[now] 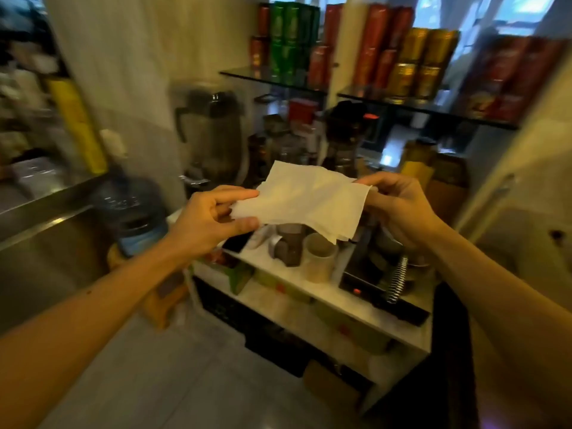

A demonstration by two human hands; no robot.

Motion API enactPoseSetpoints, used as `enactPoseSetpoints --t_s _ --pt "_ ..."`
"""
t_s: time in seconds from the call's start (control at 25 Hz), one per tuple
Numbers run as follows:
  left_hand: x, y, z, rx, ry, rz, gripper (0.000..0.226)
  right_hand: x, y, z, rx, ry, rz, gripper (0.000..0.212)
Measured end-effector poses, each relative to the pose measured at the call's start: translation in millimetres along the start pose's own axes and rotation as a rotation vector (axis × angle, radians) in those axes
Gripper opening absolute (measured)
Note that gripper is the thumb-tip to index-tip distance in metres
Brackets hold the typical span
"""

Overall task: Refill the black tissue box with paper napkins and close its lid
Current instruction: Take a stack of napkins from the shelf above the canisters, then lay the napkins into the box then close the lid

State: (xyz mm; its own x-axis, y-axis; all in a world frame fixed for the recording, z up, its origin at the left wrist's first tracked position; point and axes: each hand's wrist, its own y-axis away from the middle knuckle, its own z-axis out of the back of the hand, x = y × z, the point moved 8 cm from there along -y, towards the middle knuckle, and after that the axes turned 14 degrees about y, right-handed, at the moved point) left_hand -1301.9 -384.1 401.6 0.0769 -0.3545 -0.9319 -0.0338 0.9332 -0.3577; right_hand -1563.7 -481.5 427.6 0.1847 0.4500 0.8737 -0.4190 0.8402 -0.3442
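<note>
White paper, a single napkin (pixel 305 201), is stretched out mid-frame between the two hands, the left hand (pixel 213 218) pinching its left edge and the right hand (pixel 399 209) its right corner, above a cluttered white shelf (pixel 309 292). I can't pick out the black tissue box anywhere, so the refilling and lid-closing look still ahead.

Dim warm indoor light; bright windows (pixel 483 7) top right; heavy motion blur, wide-angle edge distortion.

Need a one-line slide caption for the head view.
Both hands, left and right, hold a white paper napkin above a cluttered shelf.
</note>
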Motion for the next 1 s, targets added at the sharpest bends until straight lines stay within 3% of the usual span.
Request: enactPoseSetpoints --t_s 0.4,0.6,1.0 --pt "-45 165 211 -0.565 -0.345 -0.089 0.023 47 -44 -261 0.413 -0.2 0.133 0.021" --pt "-63 237 320 -0.728 -0.476 -0.1 0.017 90 -63 -402 0.537 -0.149 0.196 0.013" --pt "-53 341 511 -0.938 -0.492 0.028 0.013 149 -96 -642 0.723 -0.168 0.246 0.015"
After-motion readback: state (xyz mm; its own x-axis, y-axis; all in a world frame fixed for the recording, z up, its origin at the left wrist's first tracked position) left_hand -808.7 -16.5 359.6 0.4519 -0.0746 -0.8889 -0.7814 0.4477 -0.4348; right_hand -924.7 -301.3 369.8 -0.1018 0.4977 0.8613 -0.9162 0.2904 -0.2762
